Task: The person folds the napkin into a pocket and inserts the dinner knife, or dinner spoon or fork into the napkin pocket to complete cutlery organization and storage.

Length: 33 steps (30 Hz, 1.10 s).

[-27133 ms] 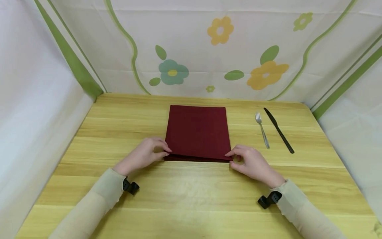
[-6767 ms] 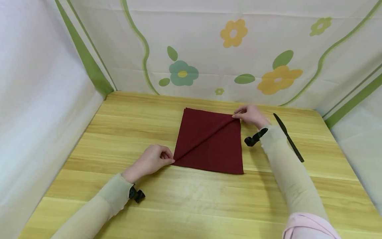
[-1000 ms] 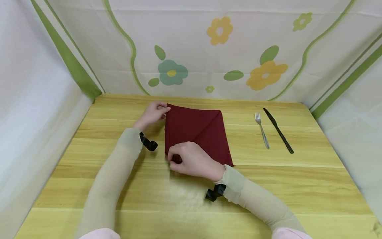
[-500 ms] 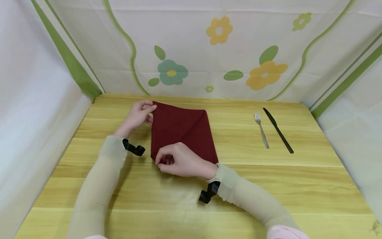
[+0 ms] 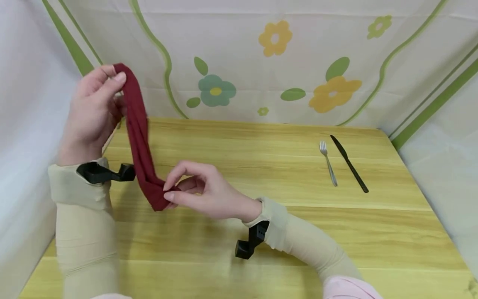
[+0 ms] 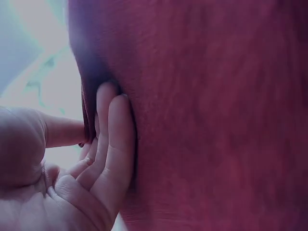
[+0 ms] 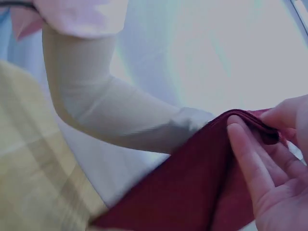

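Note:
A dark red cloth napkin, folded in layers, hangs lifted above the table, seen nearly edge-on in the head view. High on the left, my left hand pinches its upper corner between thumb and fingers. My right hand pinches the lower corner, nearer the table's middle. The left wrist view is largely filled by the napkin, with fingers behind its edge. In the right wrist view, several fabric layers of the napkin show between thumb and fingers of the right hand.
A silver fork and a black knife lie side by side at the right of the wooden table. White flower-printed curtains stand along the back and sides.
The napkin, earlier folded along a diagonal flat on the table, has been raised off it and carried left. My left hand has risen far; my right hand has moved left with its corner.

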Tool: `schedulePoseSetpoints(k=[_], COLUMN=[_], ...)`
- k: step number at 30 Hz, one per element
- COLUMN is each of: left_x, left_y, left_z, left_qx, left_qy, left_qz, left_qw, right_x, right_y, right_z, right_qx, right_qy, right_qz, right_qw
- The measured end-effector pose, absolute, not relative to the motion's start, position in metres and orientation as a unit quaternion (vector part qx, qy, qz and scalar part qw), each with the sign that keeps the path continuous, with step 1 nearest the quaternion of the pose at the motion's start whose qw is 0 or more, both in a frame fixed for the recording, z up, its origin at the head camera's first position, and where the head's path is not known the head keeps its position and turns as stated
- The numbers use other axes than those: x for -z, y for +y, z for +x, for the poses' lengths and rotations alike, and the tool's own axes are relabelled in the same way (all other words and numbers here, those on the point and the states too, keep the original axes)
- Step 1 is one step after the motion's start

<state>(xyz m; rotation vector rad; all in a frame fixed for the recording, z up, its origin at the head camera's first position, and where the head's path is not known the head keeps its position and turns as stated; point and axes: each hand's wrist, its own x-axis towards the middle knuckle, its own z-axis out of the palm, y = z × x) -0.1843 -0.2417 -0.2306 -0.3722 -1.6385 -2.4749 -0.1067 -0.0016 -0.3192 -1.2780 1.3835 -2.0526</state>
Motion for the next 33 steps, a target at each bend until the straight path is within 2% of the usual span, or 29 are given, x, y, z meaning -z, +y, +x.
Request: schedulePoseSetpoints(k=[4, 10, 13, 17, 25, 33], left_x=[0.234, 0.298, 0.323, 0.340, 0.358, 0.385], left_y=[-0.222, -0.190, -0.177, -0.156, -0.119, -0.086], left_z=[-0.199, -0.236, -0.245, -0.251, -0.260, -0.265], left_qx=[0.783, 0.715, 0.692, 0.668, 0.663, 0.626], left_qy=[-0.613, -0.696, -0.715, -0.737, -0.737, -0.764], left_qz=[-0.087, -0.063, -0.060, -0.059, -0.082, -0.096], left_qw=[0.060, -0.041, -0.075, -0.082, -0.102, -0.121], right_x=[0.329, 0.369, 0.383, 0.395, 0.405, 0.423], right_y=[0.006, 0.031, 0.048, 0.071, 0.112, 0.153], right_z=[-0.110, -0.122, -0.125, -0.128, -0.130, -0.128], right_qx=[0.745, 0.727, 0.710, 0.673, 0.544, 0.468], right_qy=[0.482, 0.538, 0.579, 0.642, 0.767, 0.823], right_qz=[-0.429, -0.391, -0.367, -0.339, -0.334, -0.307], right_qw=[0.170, 0.171, 0.162, 0.141, 0.064, 0.099])
